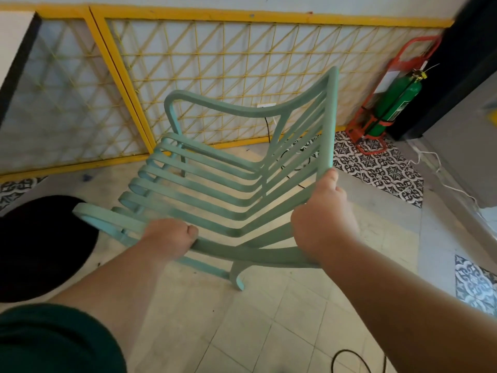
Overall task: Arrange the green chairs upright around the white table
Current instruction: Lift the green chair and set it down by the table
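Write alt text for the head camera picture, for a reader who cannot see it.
A person holds a pale green slatted chair with both hands: the left hand grips the near armrest, the right hand grips the edge of the backrest. Behind it are a yellow lattice fence and a green fire extinguisher.

The person wore a dark green sleeve (53,340) on the left arm; left forearm (115,278) and right forearm (403,292) were bare.
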Available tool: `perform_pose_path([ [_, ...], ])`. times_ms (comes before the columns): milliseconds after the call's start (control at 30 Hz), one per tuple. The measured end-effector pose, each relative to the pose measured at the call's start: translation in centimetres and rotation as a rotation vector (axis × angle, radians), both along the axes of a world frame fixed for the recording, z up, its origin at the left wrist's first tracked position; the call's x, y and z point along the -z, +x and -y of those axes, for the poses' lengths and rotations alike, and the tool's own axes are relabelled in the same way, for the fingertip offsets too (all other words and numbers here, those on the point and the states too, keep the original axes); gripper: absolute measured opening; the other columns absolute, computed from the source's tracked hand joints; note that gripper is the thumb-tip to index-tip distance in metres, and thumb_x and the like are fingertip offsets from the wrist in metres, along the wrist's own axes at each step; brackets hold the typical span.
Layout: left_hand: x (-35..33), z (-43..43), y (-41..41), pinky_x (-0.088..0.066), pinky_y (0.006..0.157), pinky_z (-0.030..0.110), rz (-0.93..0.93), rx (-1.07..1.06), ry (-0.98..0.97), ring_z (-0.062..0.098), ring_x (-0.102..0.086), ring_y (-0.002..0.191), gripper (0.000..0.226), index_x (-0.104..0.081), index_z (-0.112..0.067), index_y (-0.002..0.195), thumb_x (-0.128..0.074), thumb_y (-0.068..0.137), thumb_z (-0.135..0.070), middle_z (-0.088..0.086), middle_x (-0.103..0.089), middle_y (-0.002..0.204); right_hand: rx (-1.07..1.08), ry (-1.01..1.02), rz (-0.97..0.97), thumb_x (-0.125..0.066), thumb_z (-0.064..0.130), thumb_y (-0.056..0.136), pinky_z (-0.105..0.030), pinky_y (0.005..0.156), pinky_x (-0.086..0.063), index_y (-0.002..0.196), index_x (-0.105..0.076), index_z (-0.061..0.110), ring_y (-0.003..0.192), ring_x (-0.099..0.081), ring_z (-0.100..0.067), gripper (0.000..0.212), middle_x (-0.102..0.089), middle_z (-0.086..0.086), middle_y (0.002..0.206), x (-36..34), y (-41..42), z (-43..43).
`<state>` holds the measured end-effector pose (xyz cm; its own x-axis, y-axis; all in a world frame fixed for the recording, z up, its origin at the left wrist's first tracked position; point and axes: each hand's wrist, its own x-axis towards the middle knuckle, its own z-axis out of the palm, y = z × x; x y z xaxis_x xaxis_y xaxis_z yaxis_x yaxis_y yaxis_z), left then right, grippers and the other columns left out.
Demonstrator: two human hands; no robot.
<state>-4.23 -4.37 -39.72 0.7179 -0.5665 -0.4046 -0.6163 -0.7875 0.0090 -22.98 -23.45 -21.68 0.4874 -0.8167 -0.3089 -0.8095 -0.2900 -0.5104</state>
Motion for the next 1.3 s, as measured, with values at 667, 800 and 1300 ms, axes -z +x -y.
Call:
perform_pose_path([
  [667, -0.7, 2.0, -3.0, -0.044, 0.078, 0.036, 0.012, -0.119, 0.063, 0.022, -0.055, 0.081, 0.044, -0.061, -0.026, 0.088, -0.019, 0.1, -0.031, -0.001, -0.057, 0.078, -0.186, -0.169, -0.11, -0.043, 0.008, 0.094, -0.035, 0.059, -0.043, 0.16, -0.002, 0.022, 0.08, -0.055, -0.024, 0.079, -0.047, -0.01, 0.121, 0.4, 2.5, 4.6],
  [800, -0.3, 2.5, -3.4, -0.045, 0.086, 0.038, -0.013, -0.219, 0.061, 0.019, -0.059, 0.079, 0.048, -0.06, -0.024, 0.08, -0.017, 0.1, -0.036, -0.001, -0.06, 0.075, -0.299, -0.257, -0.094, -0.049, 0.008, 0.09, -0.039, 0.065, -0.049, 0.143, -0.027, 0.012, 0.079, -0.058, -0.031, 0.057, -0.055, -0.014, 0.106, 0.3, 3.9, 6.2],
  [1300, 0.3, 6.3, -3.7, -0.039, 0.079, 0.037, -0.087, -0.344, 0.017, 0.016, -0.049, 0.067, 0.055, -0.064, -0.019, 0.075, -0.016, 0.097, -0.033, -0.002, -0.063, 0.073, -0.378, -0.278, -0.109, -0.047, 0.009, 0.092, -0.031, 0.051, -0.035, 0.153, -0.018, 0.025, 0.078, -0.056, -0.026, 0.07, -0.053, -0.011, 0.113, 0.0, 7.5, 11.7],
])
